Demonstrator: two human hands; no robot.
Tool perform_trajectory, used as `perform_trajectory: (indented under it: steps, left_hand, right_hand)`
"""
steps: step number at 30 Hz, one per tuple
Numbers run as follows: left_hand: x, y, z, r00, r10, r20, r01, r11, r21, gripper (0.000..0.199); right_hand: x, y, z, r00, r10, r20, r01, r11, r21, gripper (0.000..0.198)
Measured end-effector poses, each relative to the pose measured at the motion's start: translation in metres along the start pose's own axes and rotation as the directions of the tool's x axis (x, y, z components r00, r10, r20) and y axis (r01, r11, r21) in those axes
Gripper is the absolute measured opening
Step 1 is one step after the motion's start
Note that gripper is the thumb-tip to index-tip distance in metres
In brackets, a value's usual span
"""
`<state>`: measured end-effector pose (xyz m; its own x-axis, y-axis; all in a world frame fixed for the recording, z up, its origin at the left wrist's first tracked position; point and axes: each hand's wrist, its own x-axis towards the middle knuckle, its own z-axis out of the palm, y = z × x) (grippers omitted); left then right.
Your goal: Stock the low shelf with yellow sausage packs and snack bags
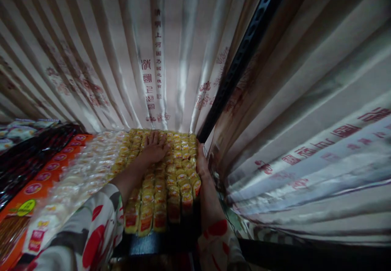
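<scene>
Rows of small yellow-wrapped snack packets, with red-and-white labels at their near ends, cover a dark shelf. My left hand lies flat on top of these packets toward the back, fingers spread and palm down. Along the right edge of the rows is my right hand, its side against the outermost packets. It looks stretched out, though its fingers are partly hidden and dim. Neither hand has a packet lifted in it.
Left of the yellow rows lie white-wrapped packets, then an orange-edged package and dark shiny packs. A black slotted upright post rises at the back right corner. Pleated printed curtains hang behind and to the right.
</scene>
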<state>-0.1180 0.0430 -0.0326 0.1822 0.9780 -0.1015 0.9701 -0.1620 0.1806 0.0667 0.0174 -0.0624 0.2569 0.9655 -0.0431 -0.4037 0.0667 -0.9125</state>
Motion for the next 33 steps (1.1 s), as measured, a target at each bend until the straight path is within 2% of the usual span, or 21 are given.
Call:
perform_trajectory:
  steps: [3,7,9,11,14,17,20,24,30,33]
  left_hand:
    - [-0.003,-0.002,-0.012,1.000,0.010,0.022,-0.009,1.000,-0.024,0.064]
    - [-0.017,-0.011,-0.027,0.995,0.017,-0.096,-0.013,0.999,0.039,0.061]
    - [-0.024,-0.017,-0.025,0.996,-0.019,-0.092,0.025,0.997,0.070,0.063]
    - [-0.027,-0.021,-0.018,0.998,-0.051,-0.040,0.054,0.996,0.072,0.066]
    - [-0.023,-0.023,-0.005,0.998,-0.062,0.018,0.061,0.997,0.050,0.072]
    - [-0.017,-0.026,-0.005,0.997,-0.064,0.053,0.062,0.997,0.041,0.072]
    - [-0.021,-0.033,-0.017,0.999,-0.036,0.006,0.036,0.998,0.043,0.067]
    - [-0.033,-0.049,-0.025,0.993,-0.085,-0.082,0.093,0.992,0.091,0.065]
    - [-0.033,-0.058,-0.010,0.989,-0.130,-0.065,0.137,0.984,0.113,0.068]
    - [-0.032,-0.058,-0.014,0.994,-0.102,-0.048,0.107,0.988,0.110,0.067]
  right_hand:
    - [-0.006,-0.005,0.004,0.997,0.051,0.062,-0.054,0.997,0.057,0.052]
    - [-0.008,-0.006,0.003,0.987,0.125,0.100,-0.136,0.984,0.112,0.053]
    - [-0.007,-0.004,0.002,0.986,0.137,0.097,-0.149,0.981,0.122,0.053]
    - [-0.005,-0.001,0.001,0.984,0.149,0.098,-0.161,0.979,0.128,0.053]
    - [-0.003,0.002,0.002,0.983,0.152,0.101,-0.164,0.979,0.119,0.053]
    - [-0.003,0.003,0.002,0.986,0.139,0.095,-0.148,0.984,0.099,0.055]
    - [-0.003,0.003,0.001,0.985,0.140,0.096,-0.149,0.984,0.093,0.057]
    - [-0.003,0.004,0.000,0.986,0.147,0.074,-0.155,0.983,0.102,0.056]
    - [0.001,0.005,0.000,0.983,0.171,0.066,-0.176,0.980,0.090,0.055]
    - [0.002,0.004,0.000,0.984,0.160,0.076,-0.167,0.981,0.100,0.054]
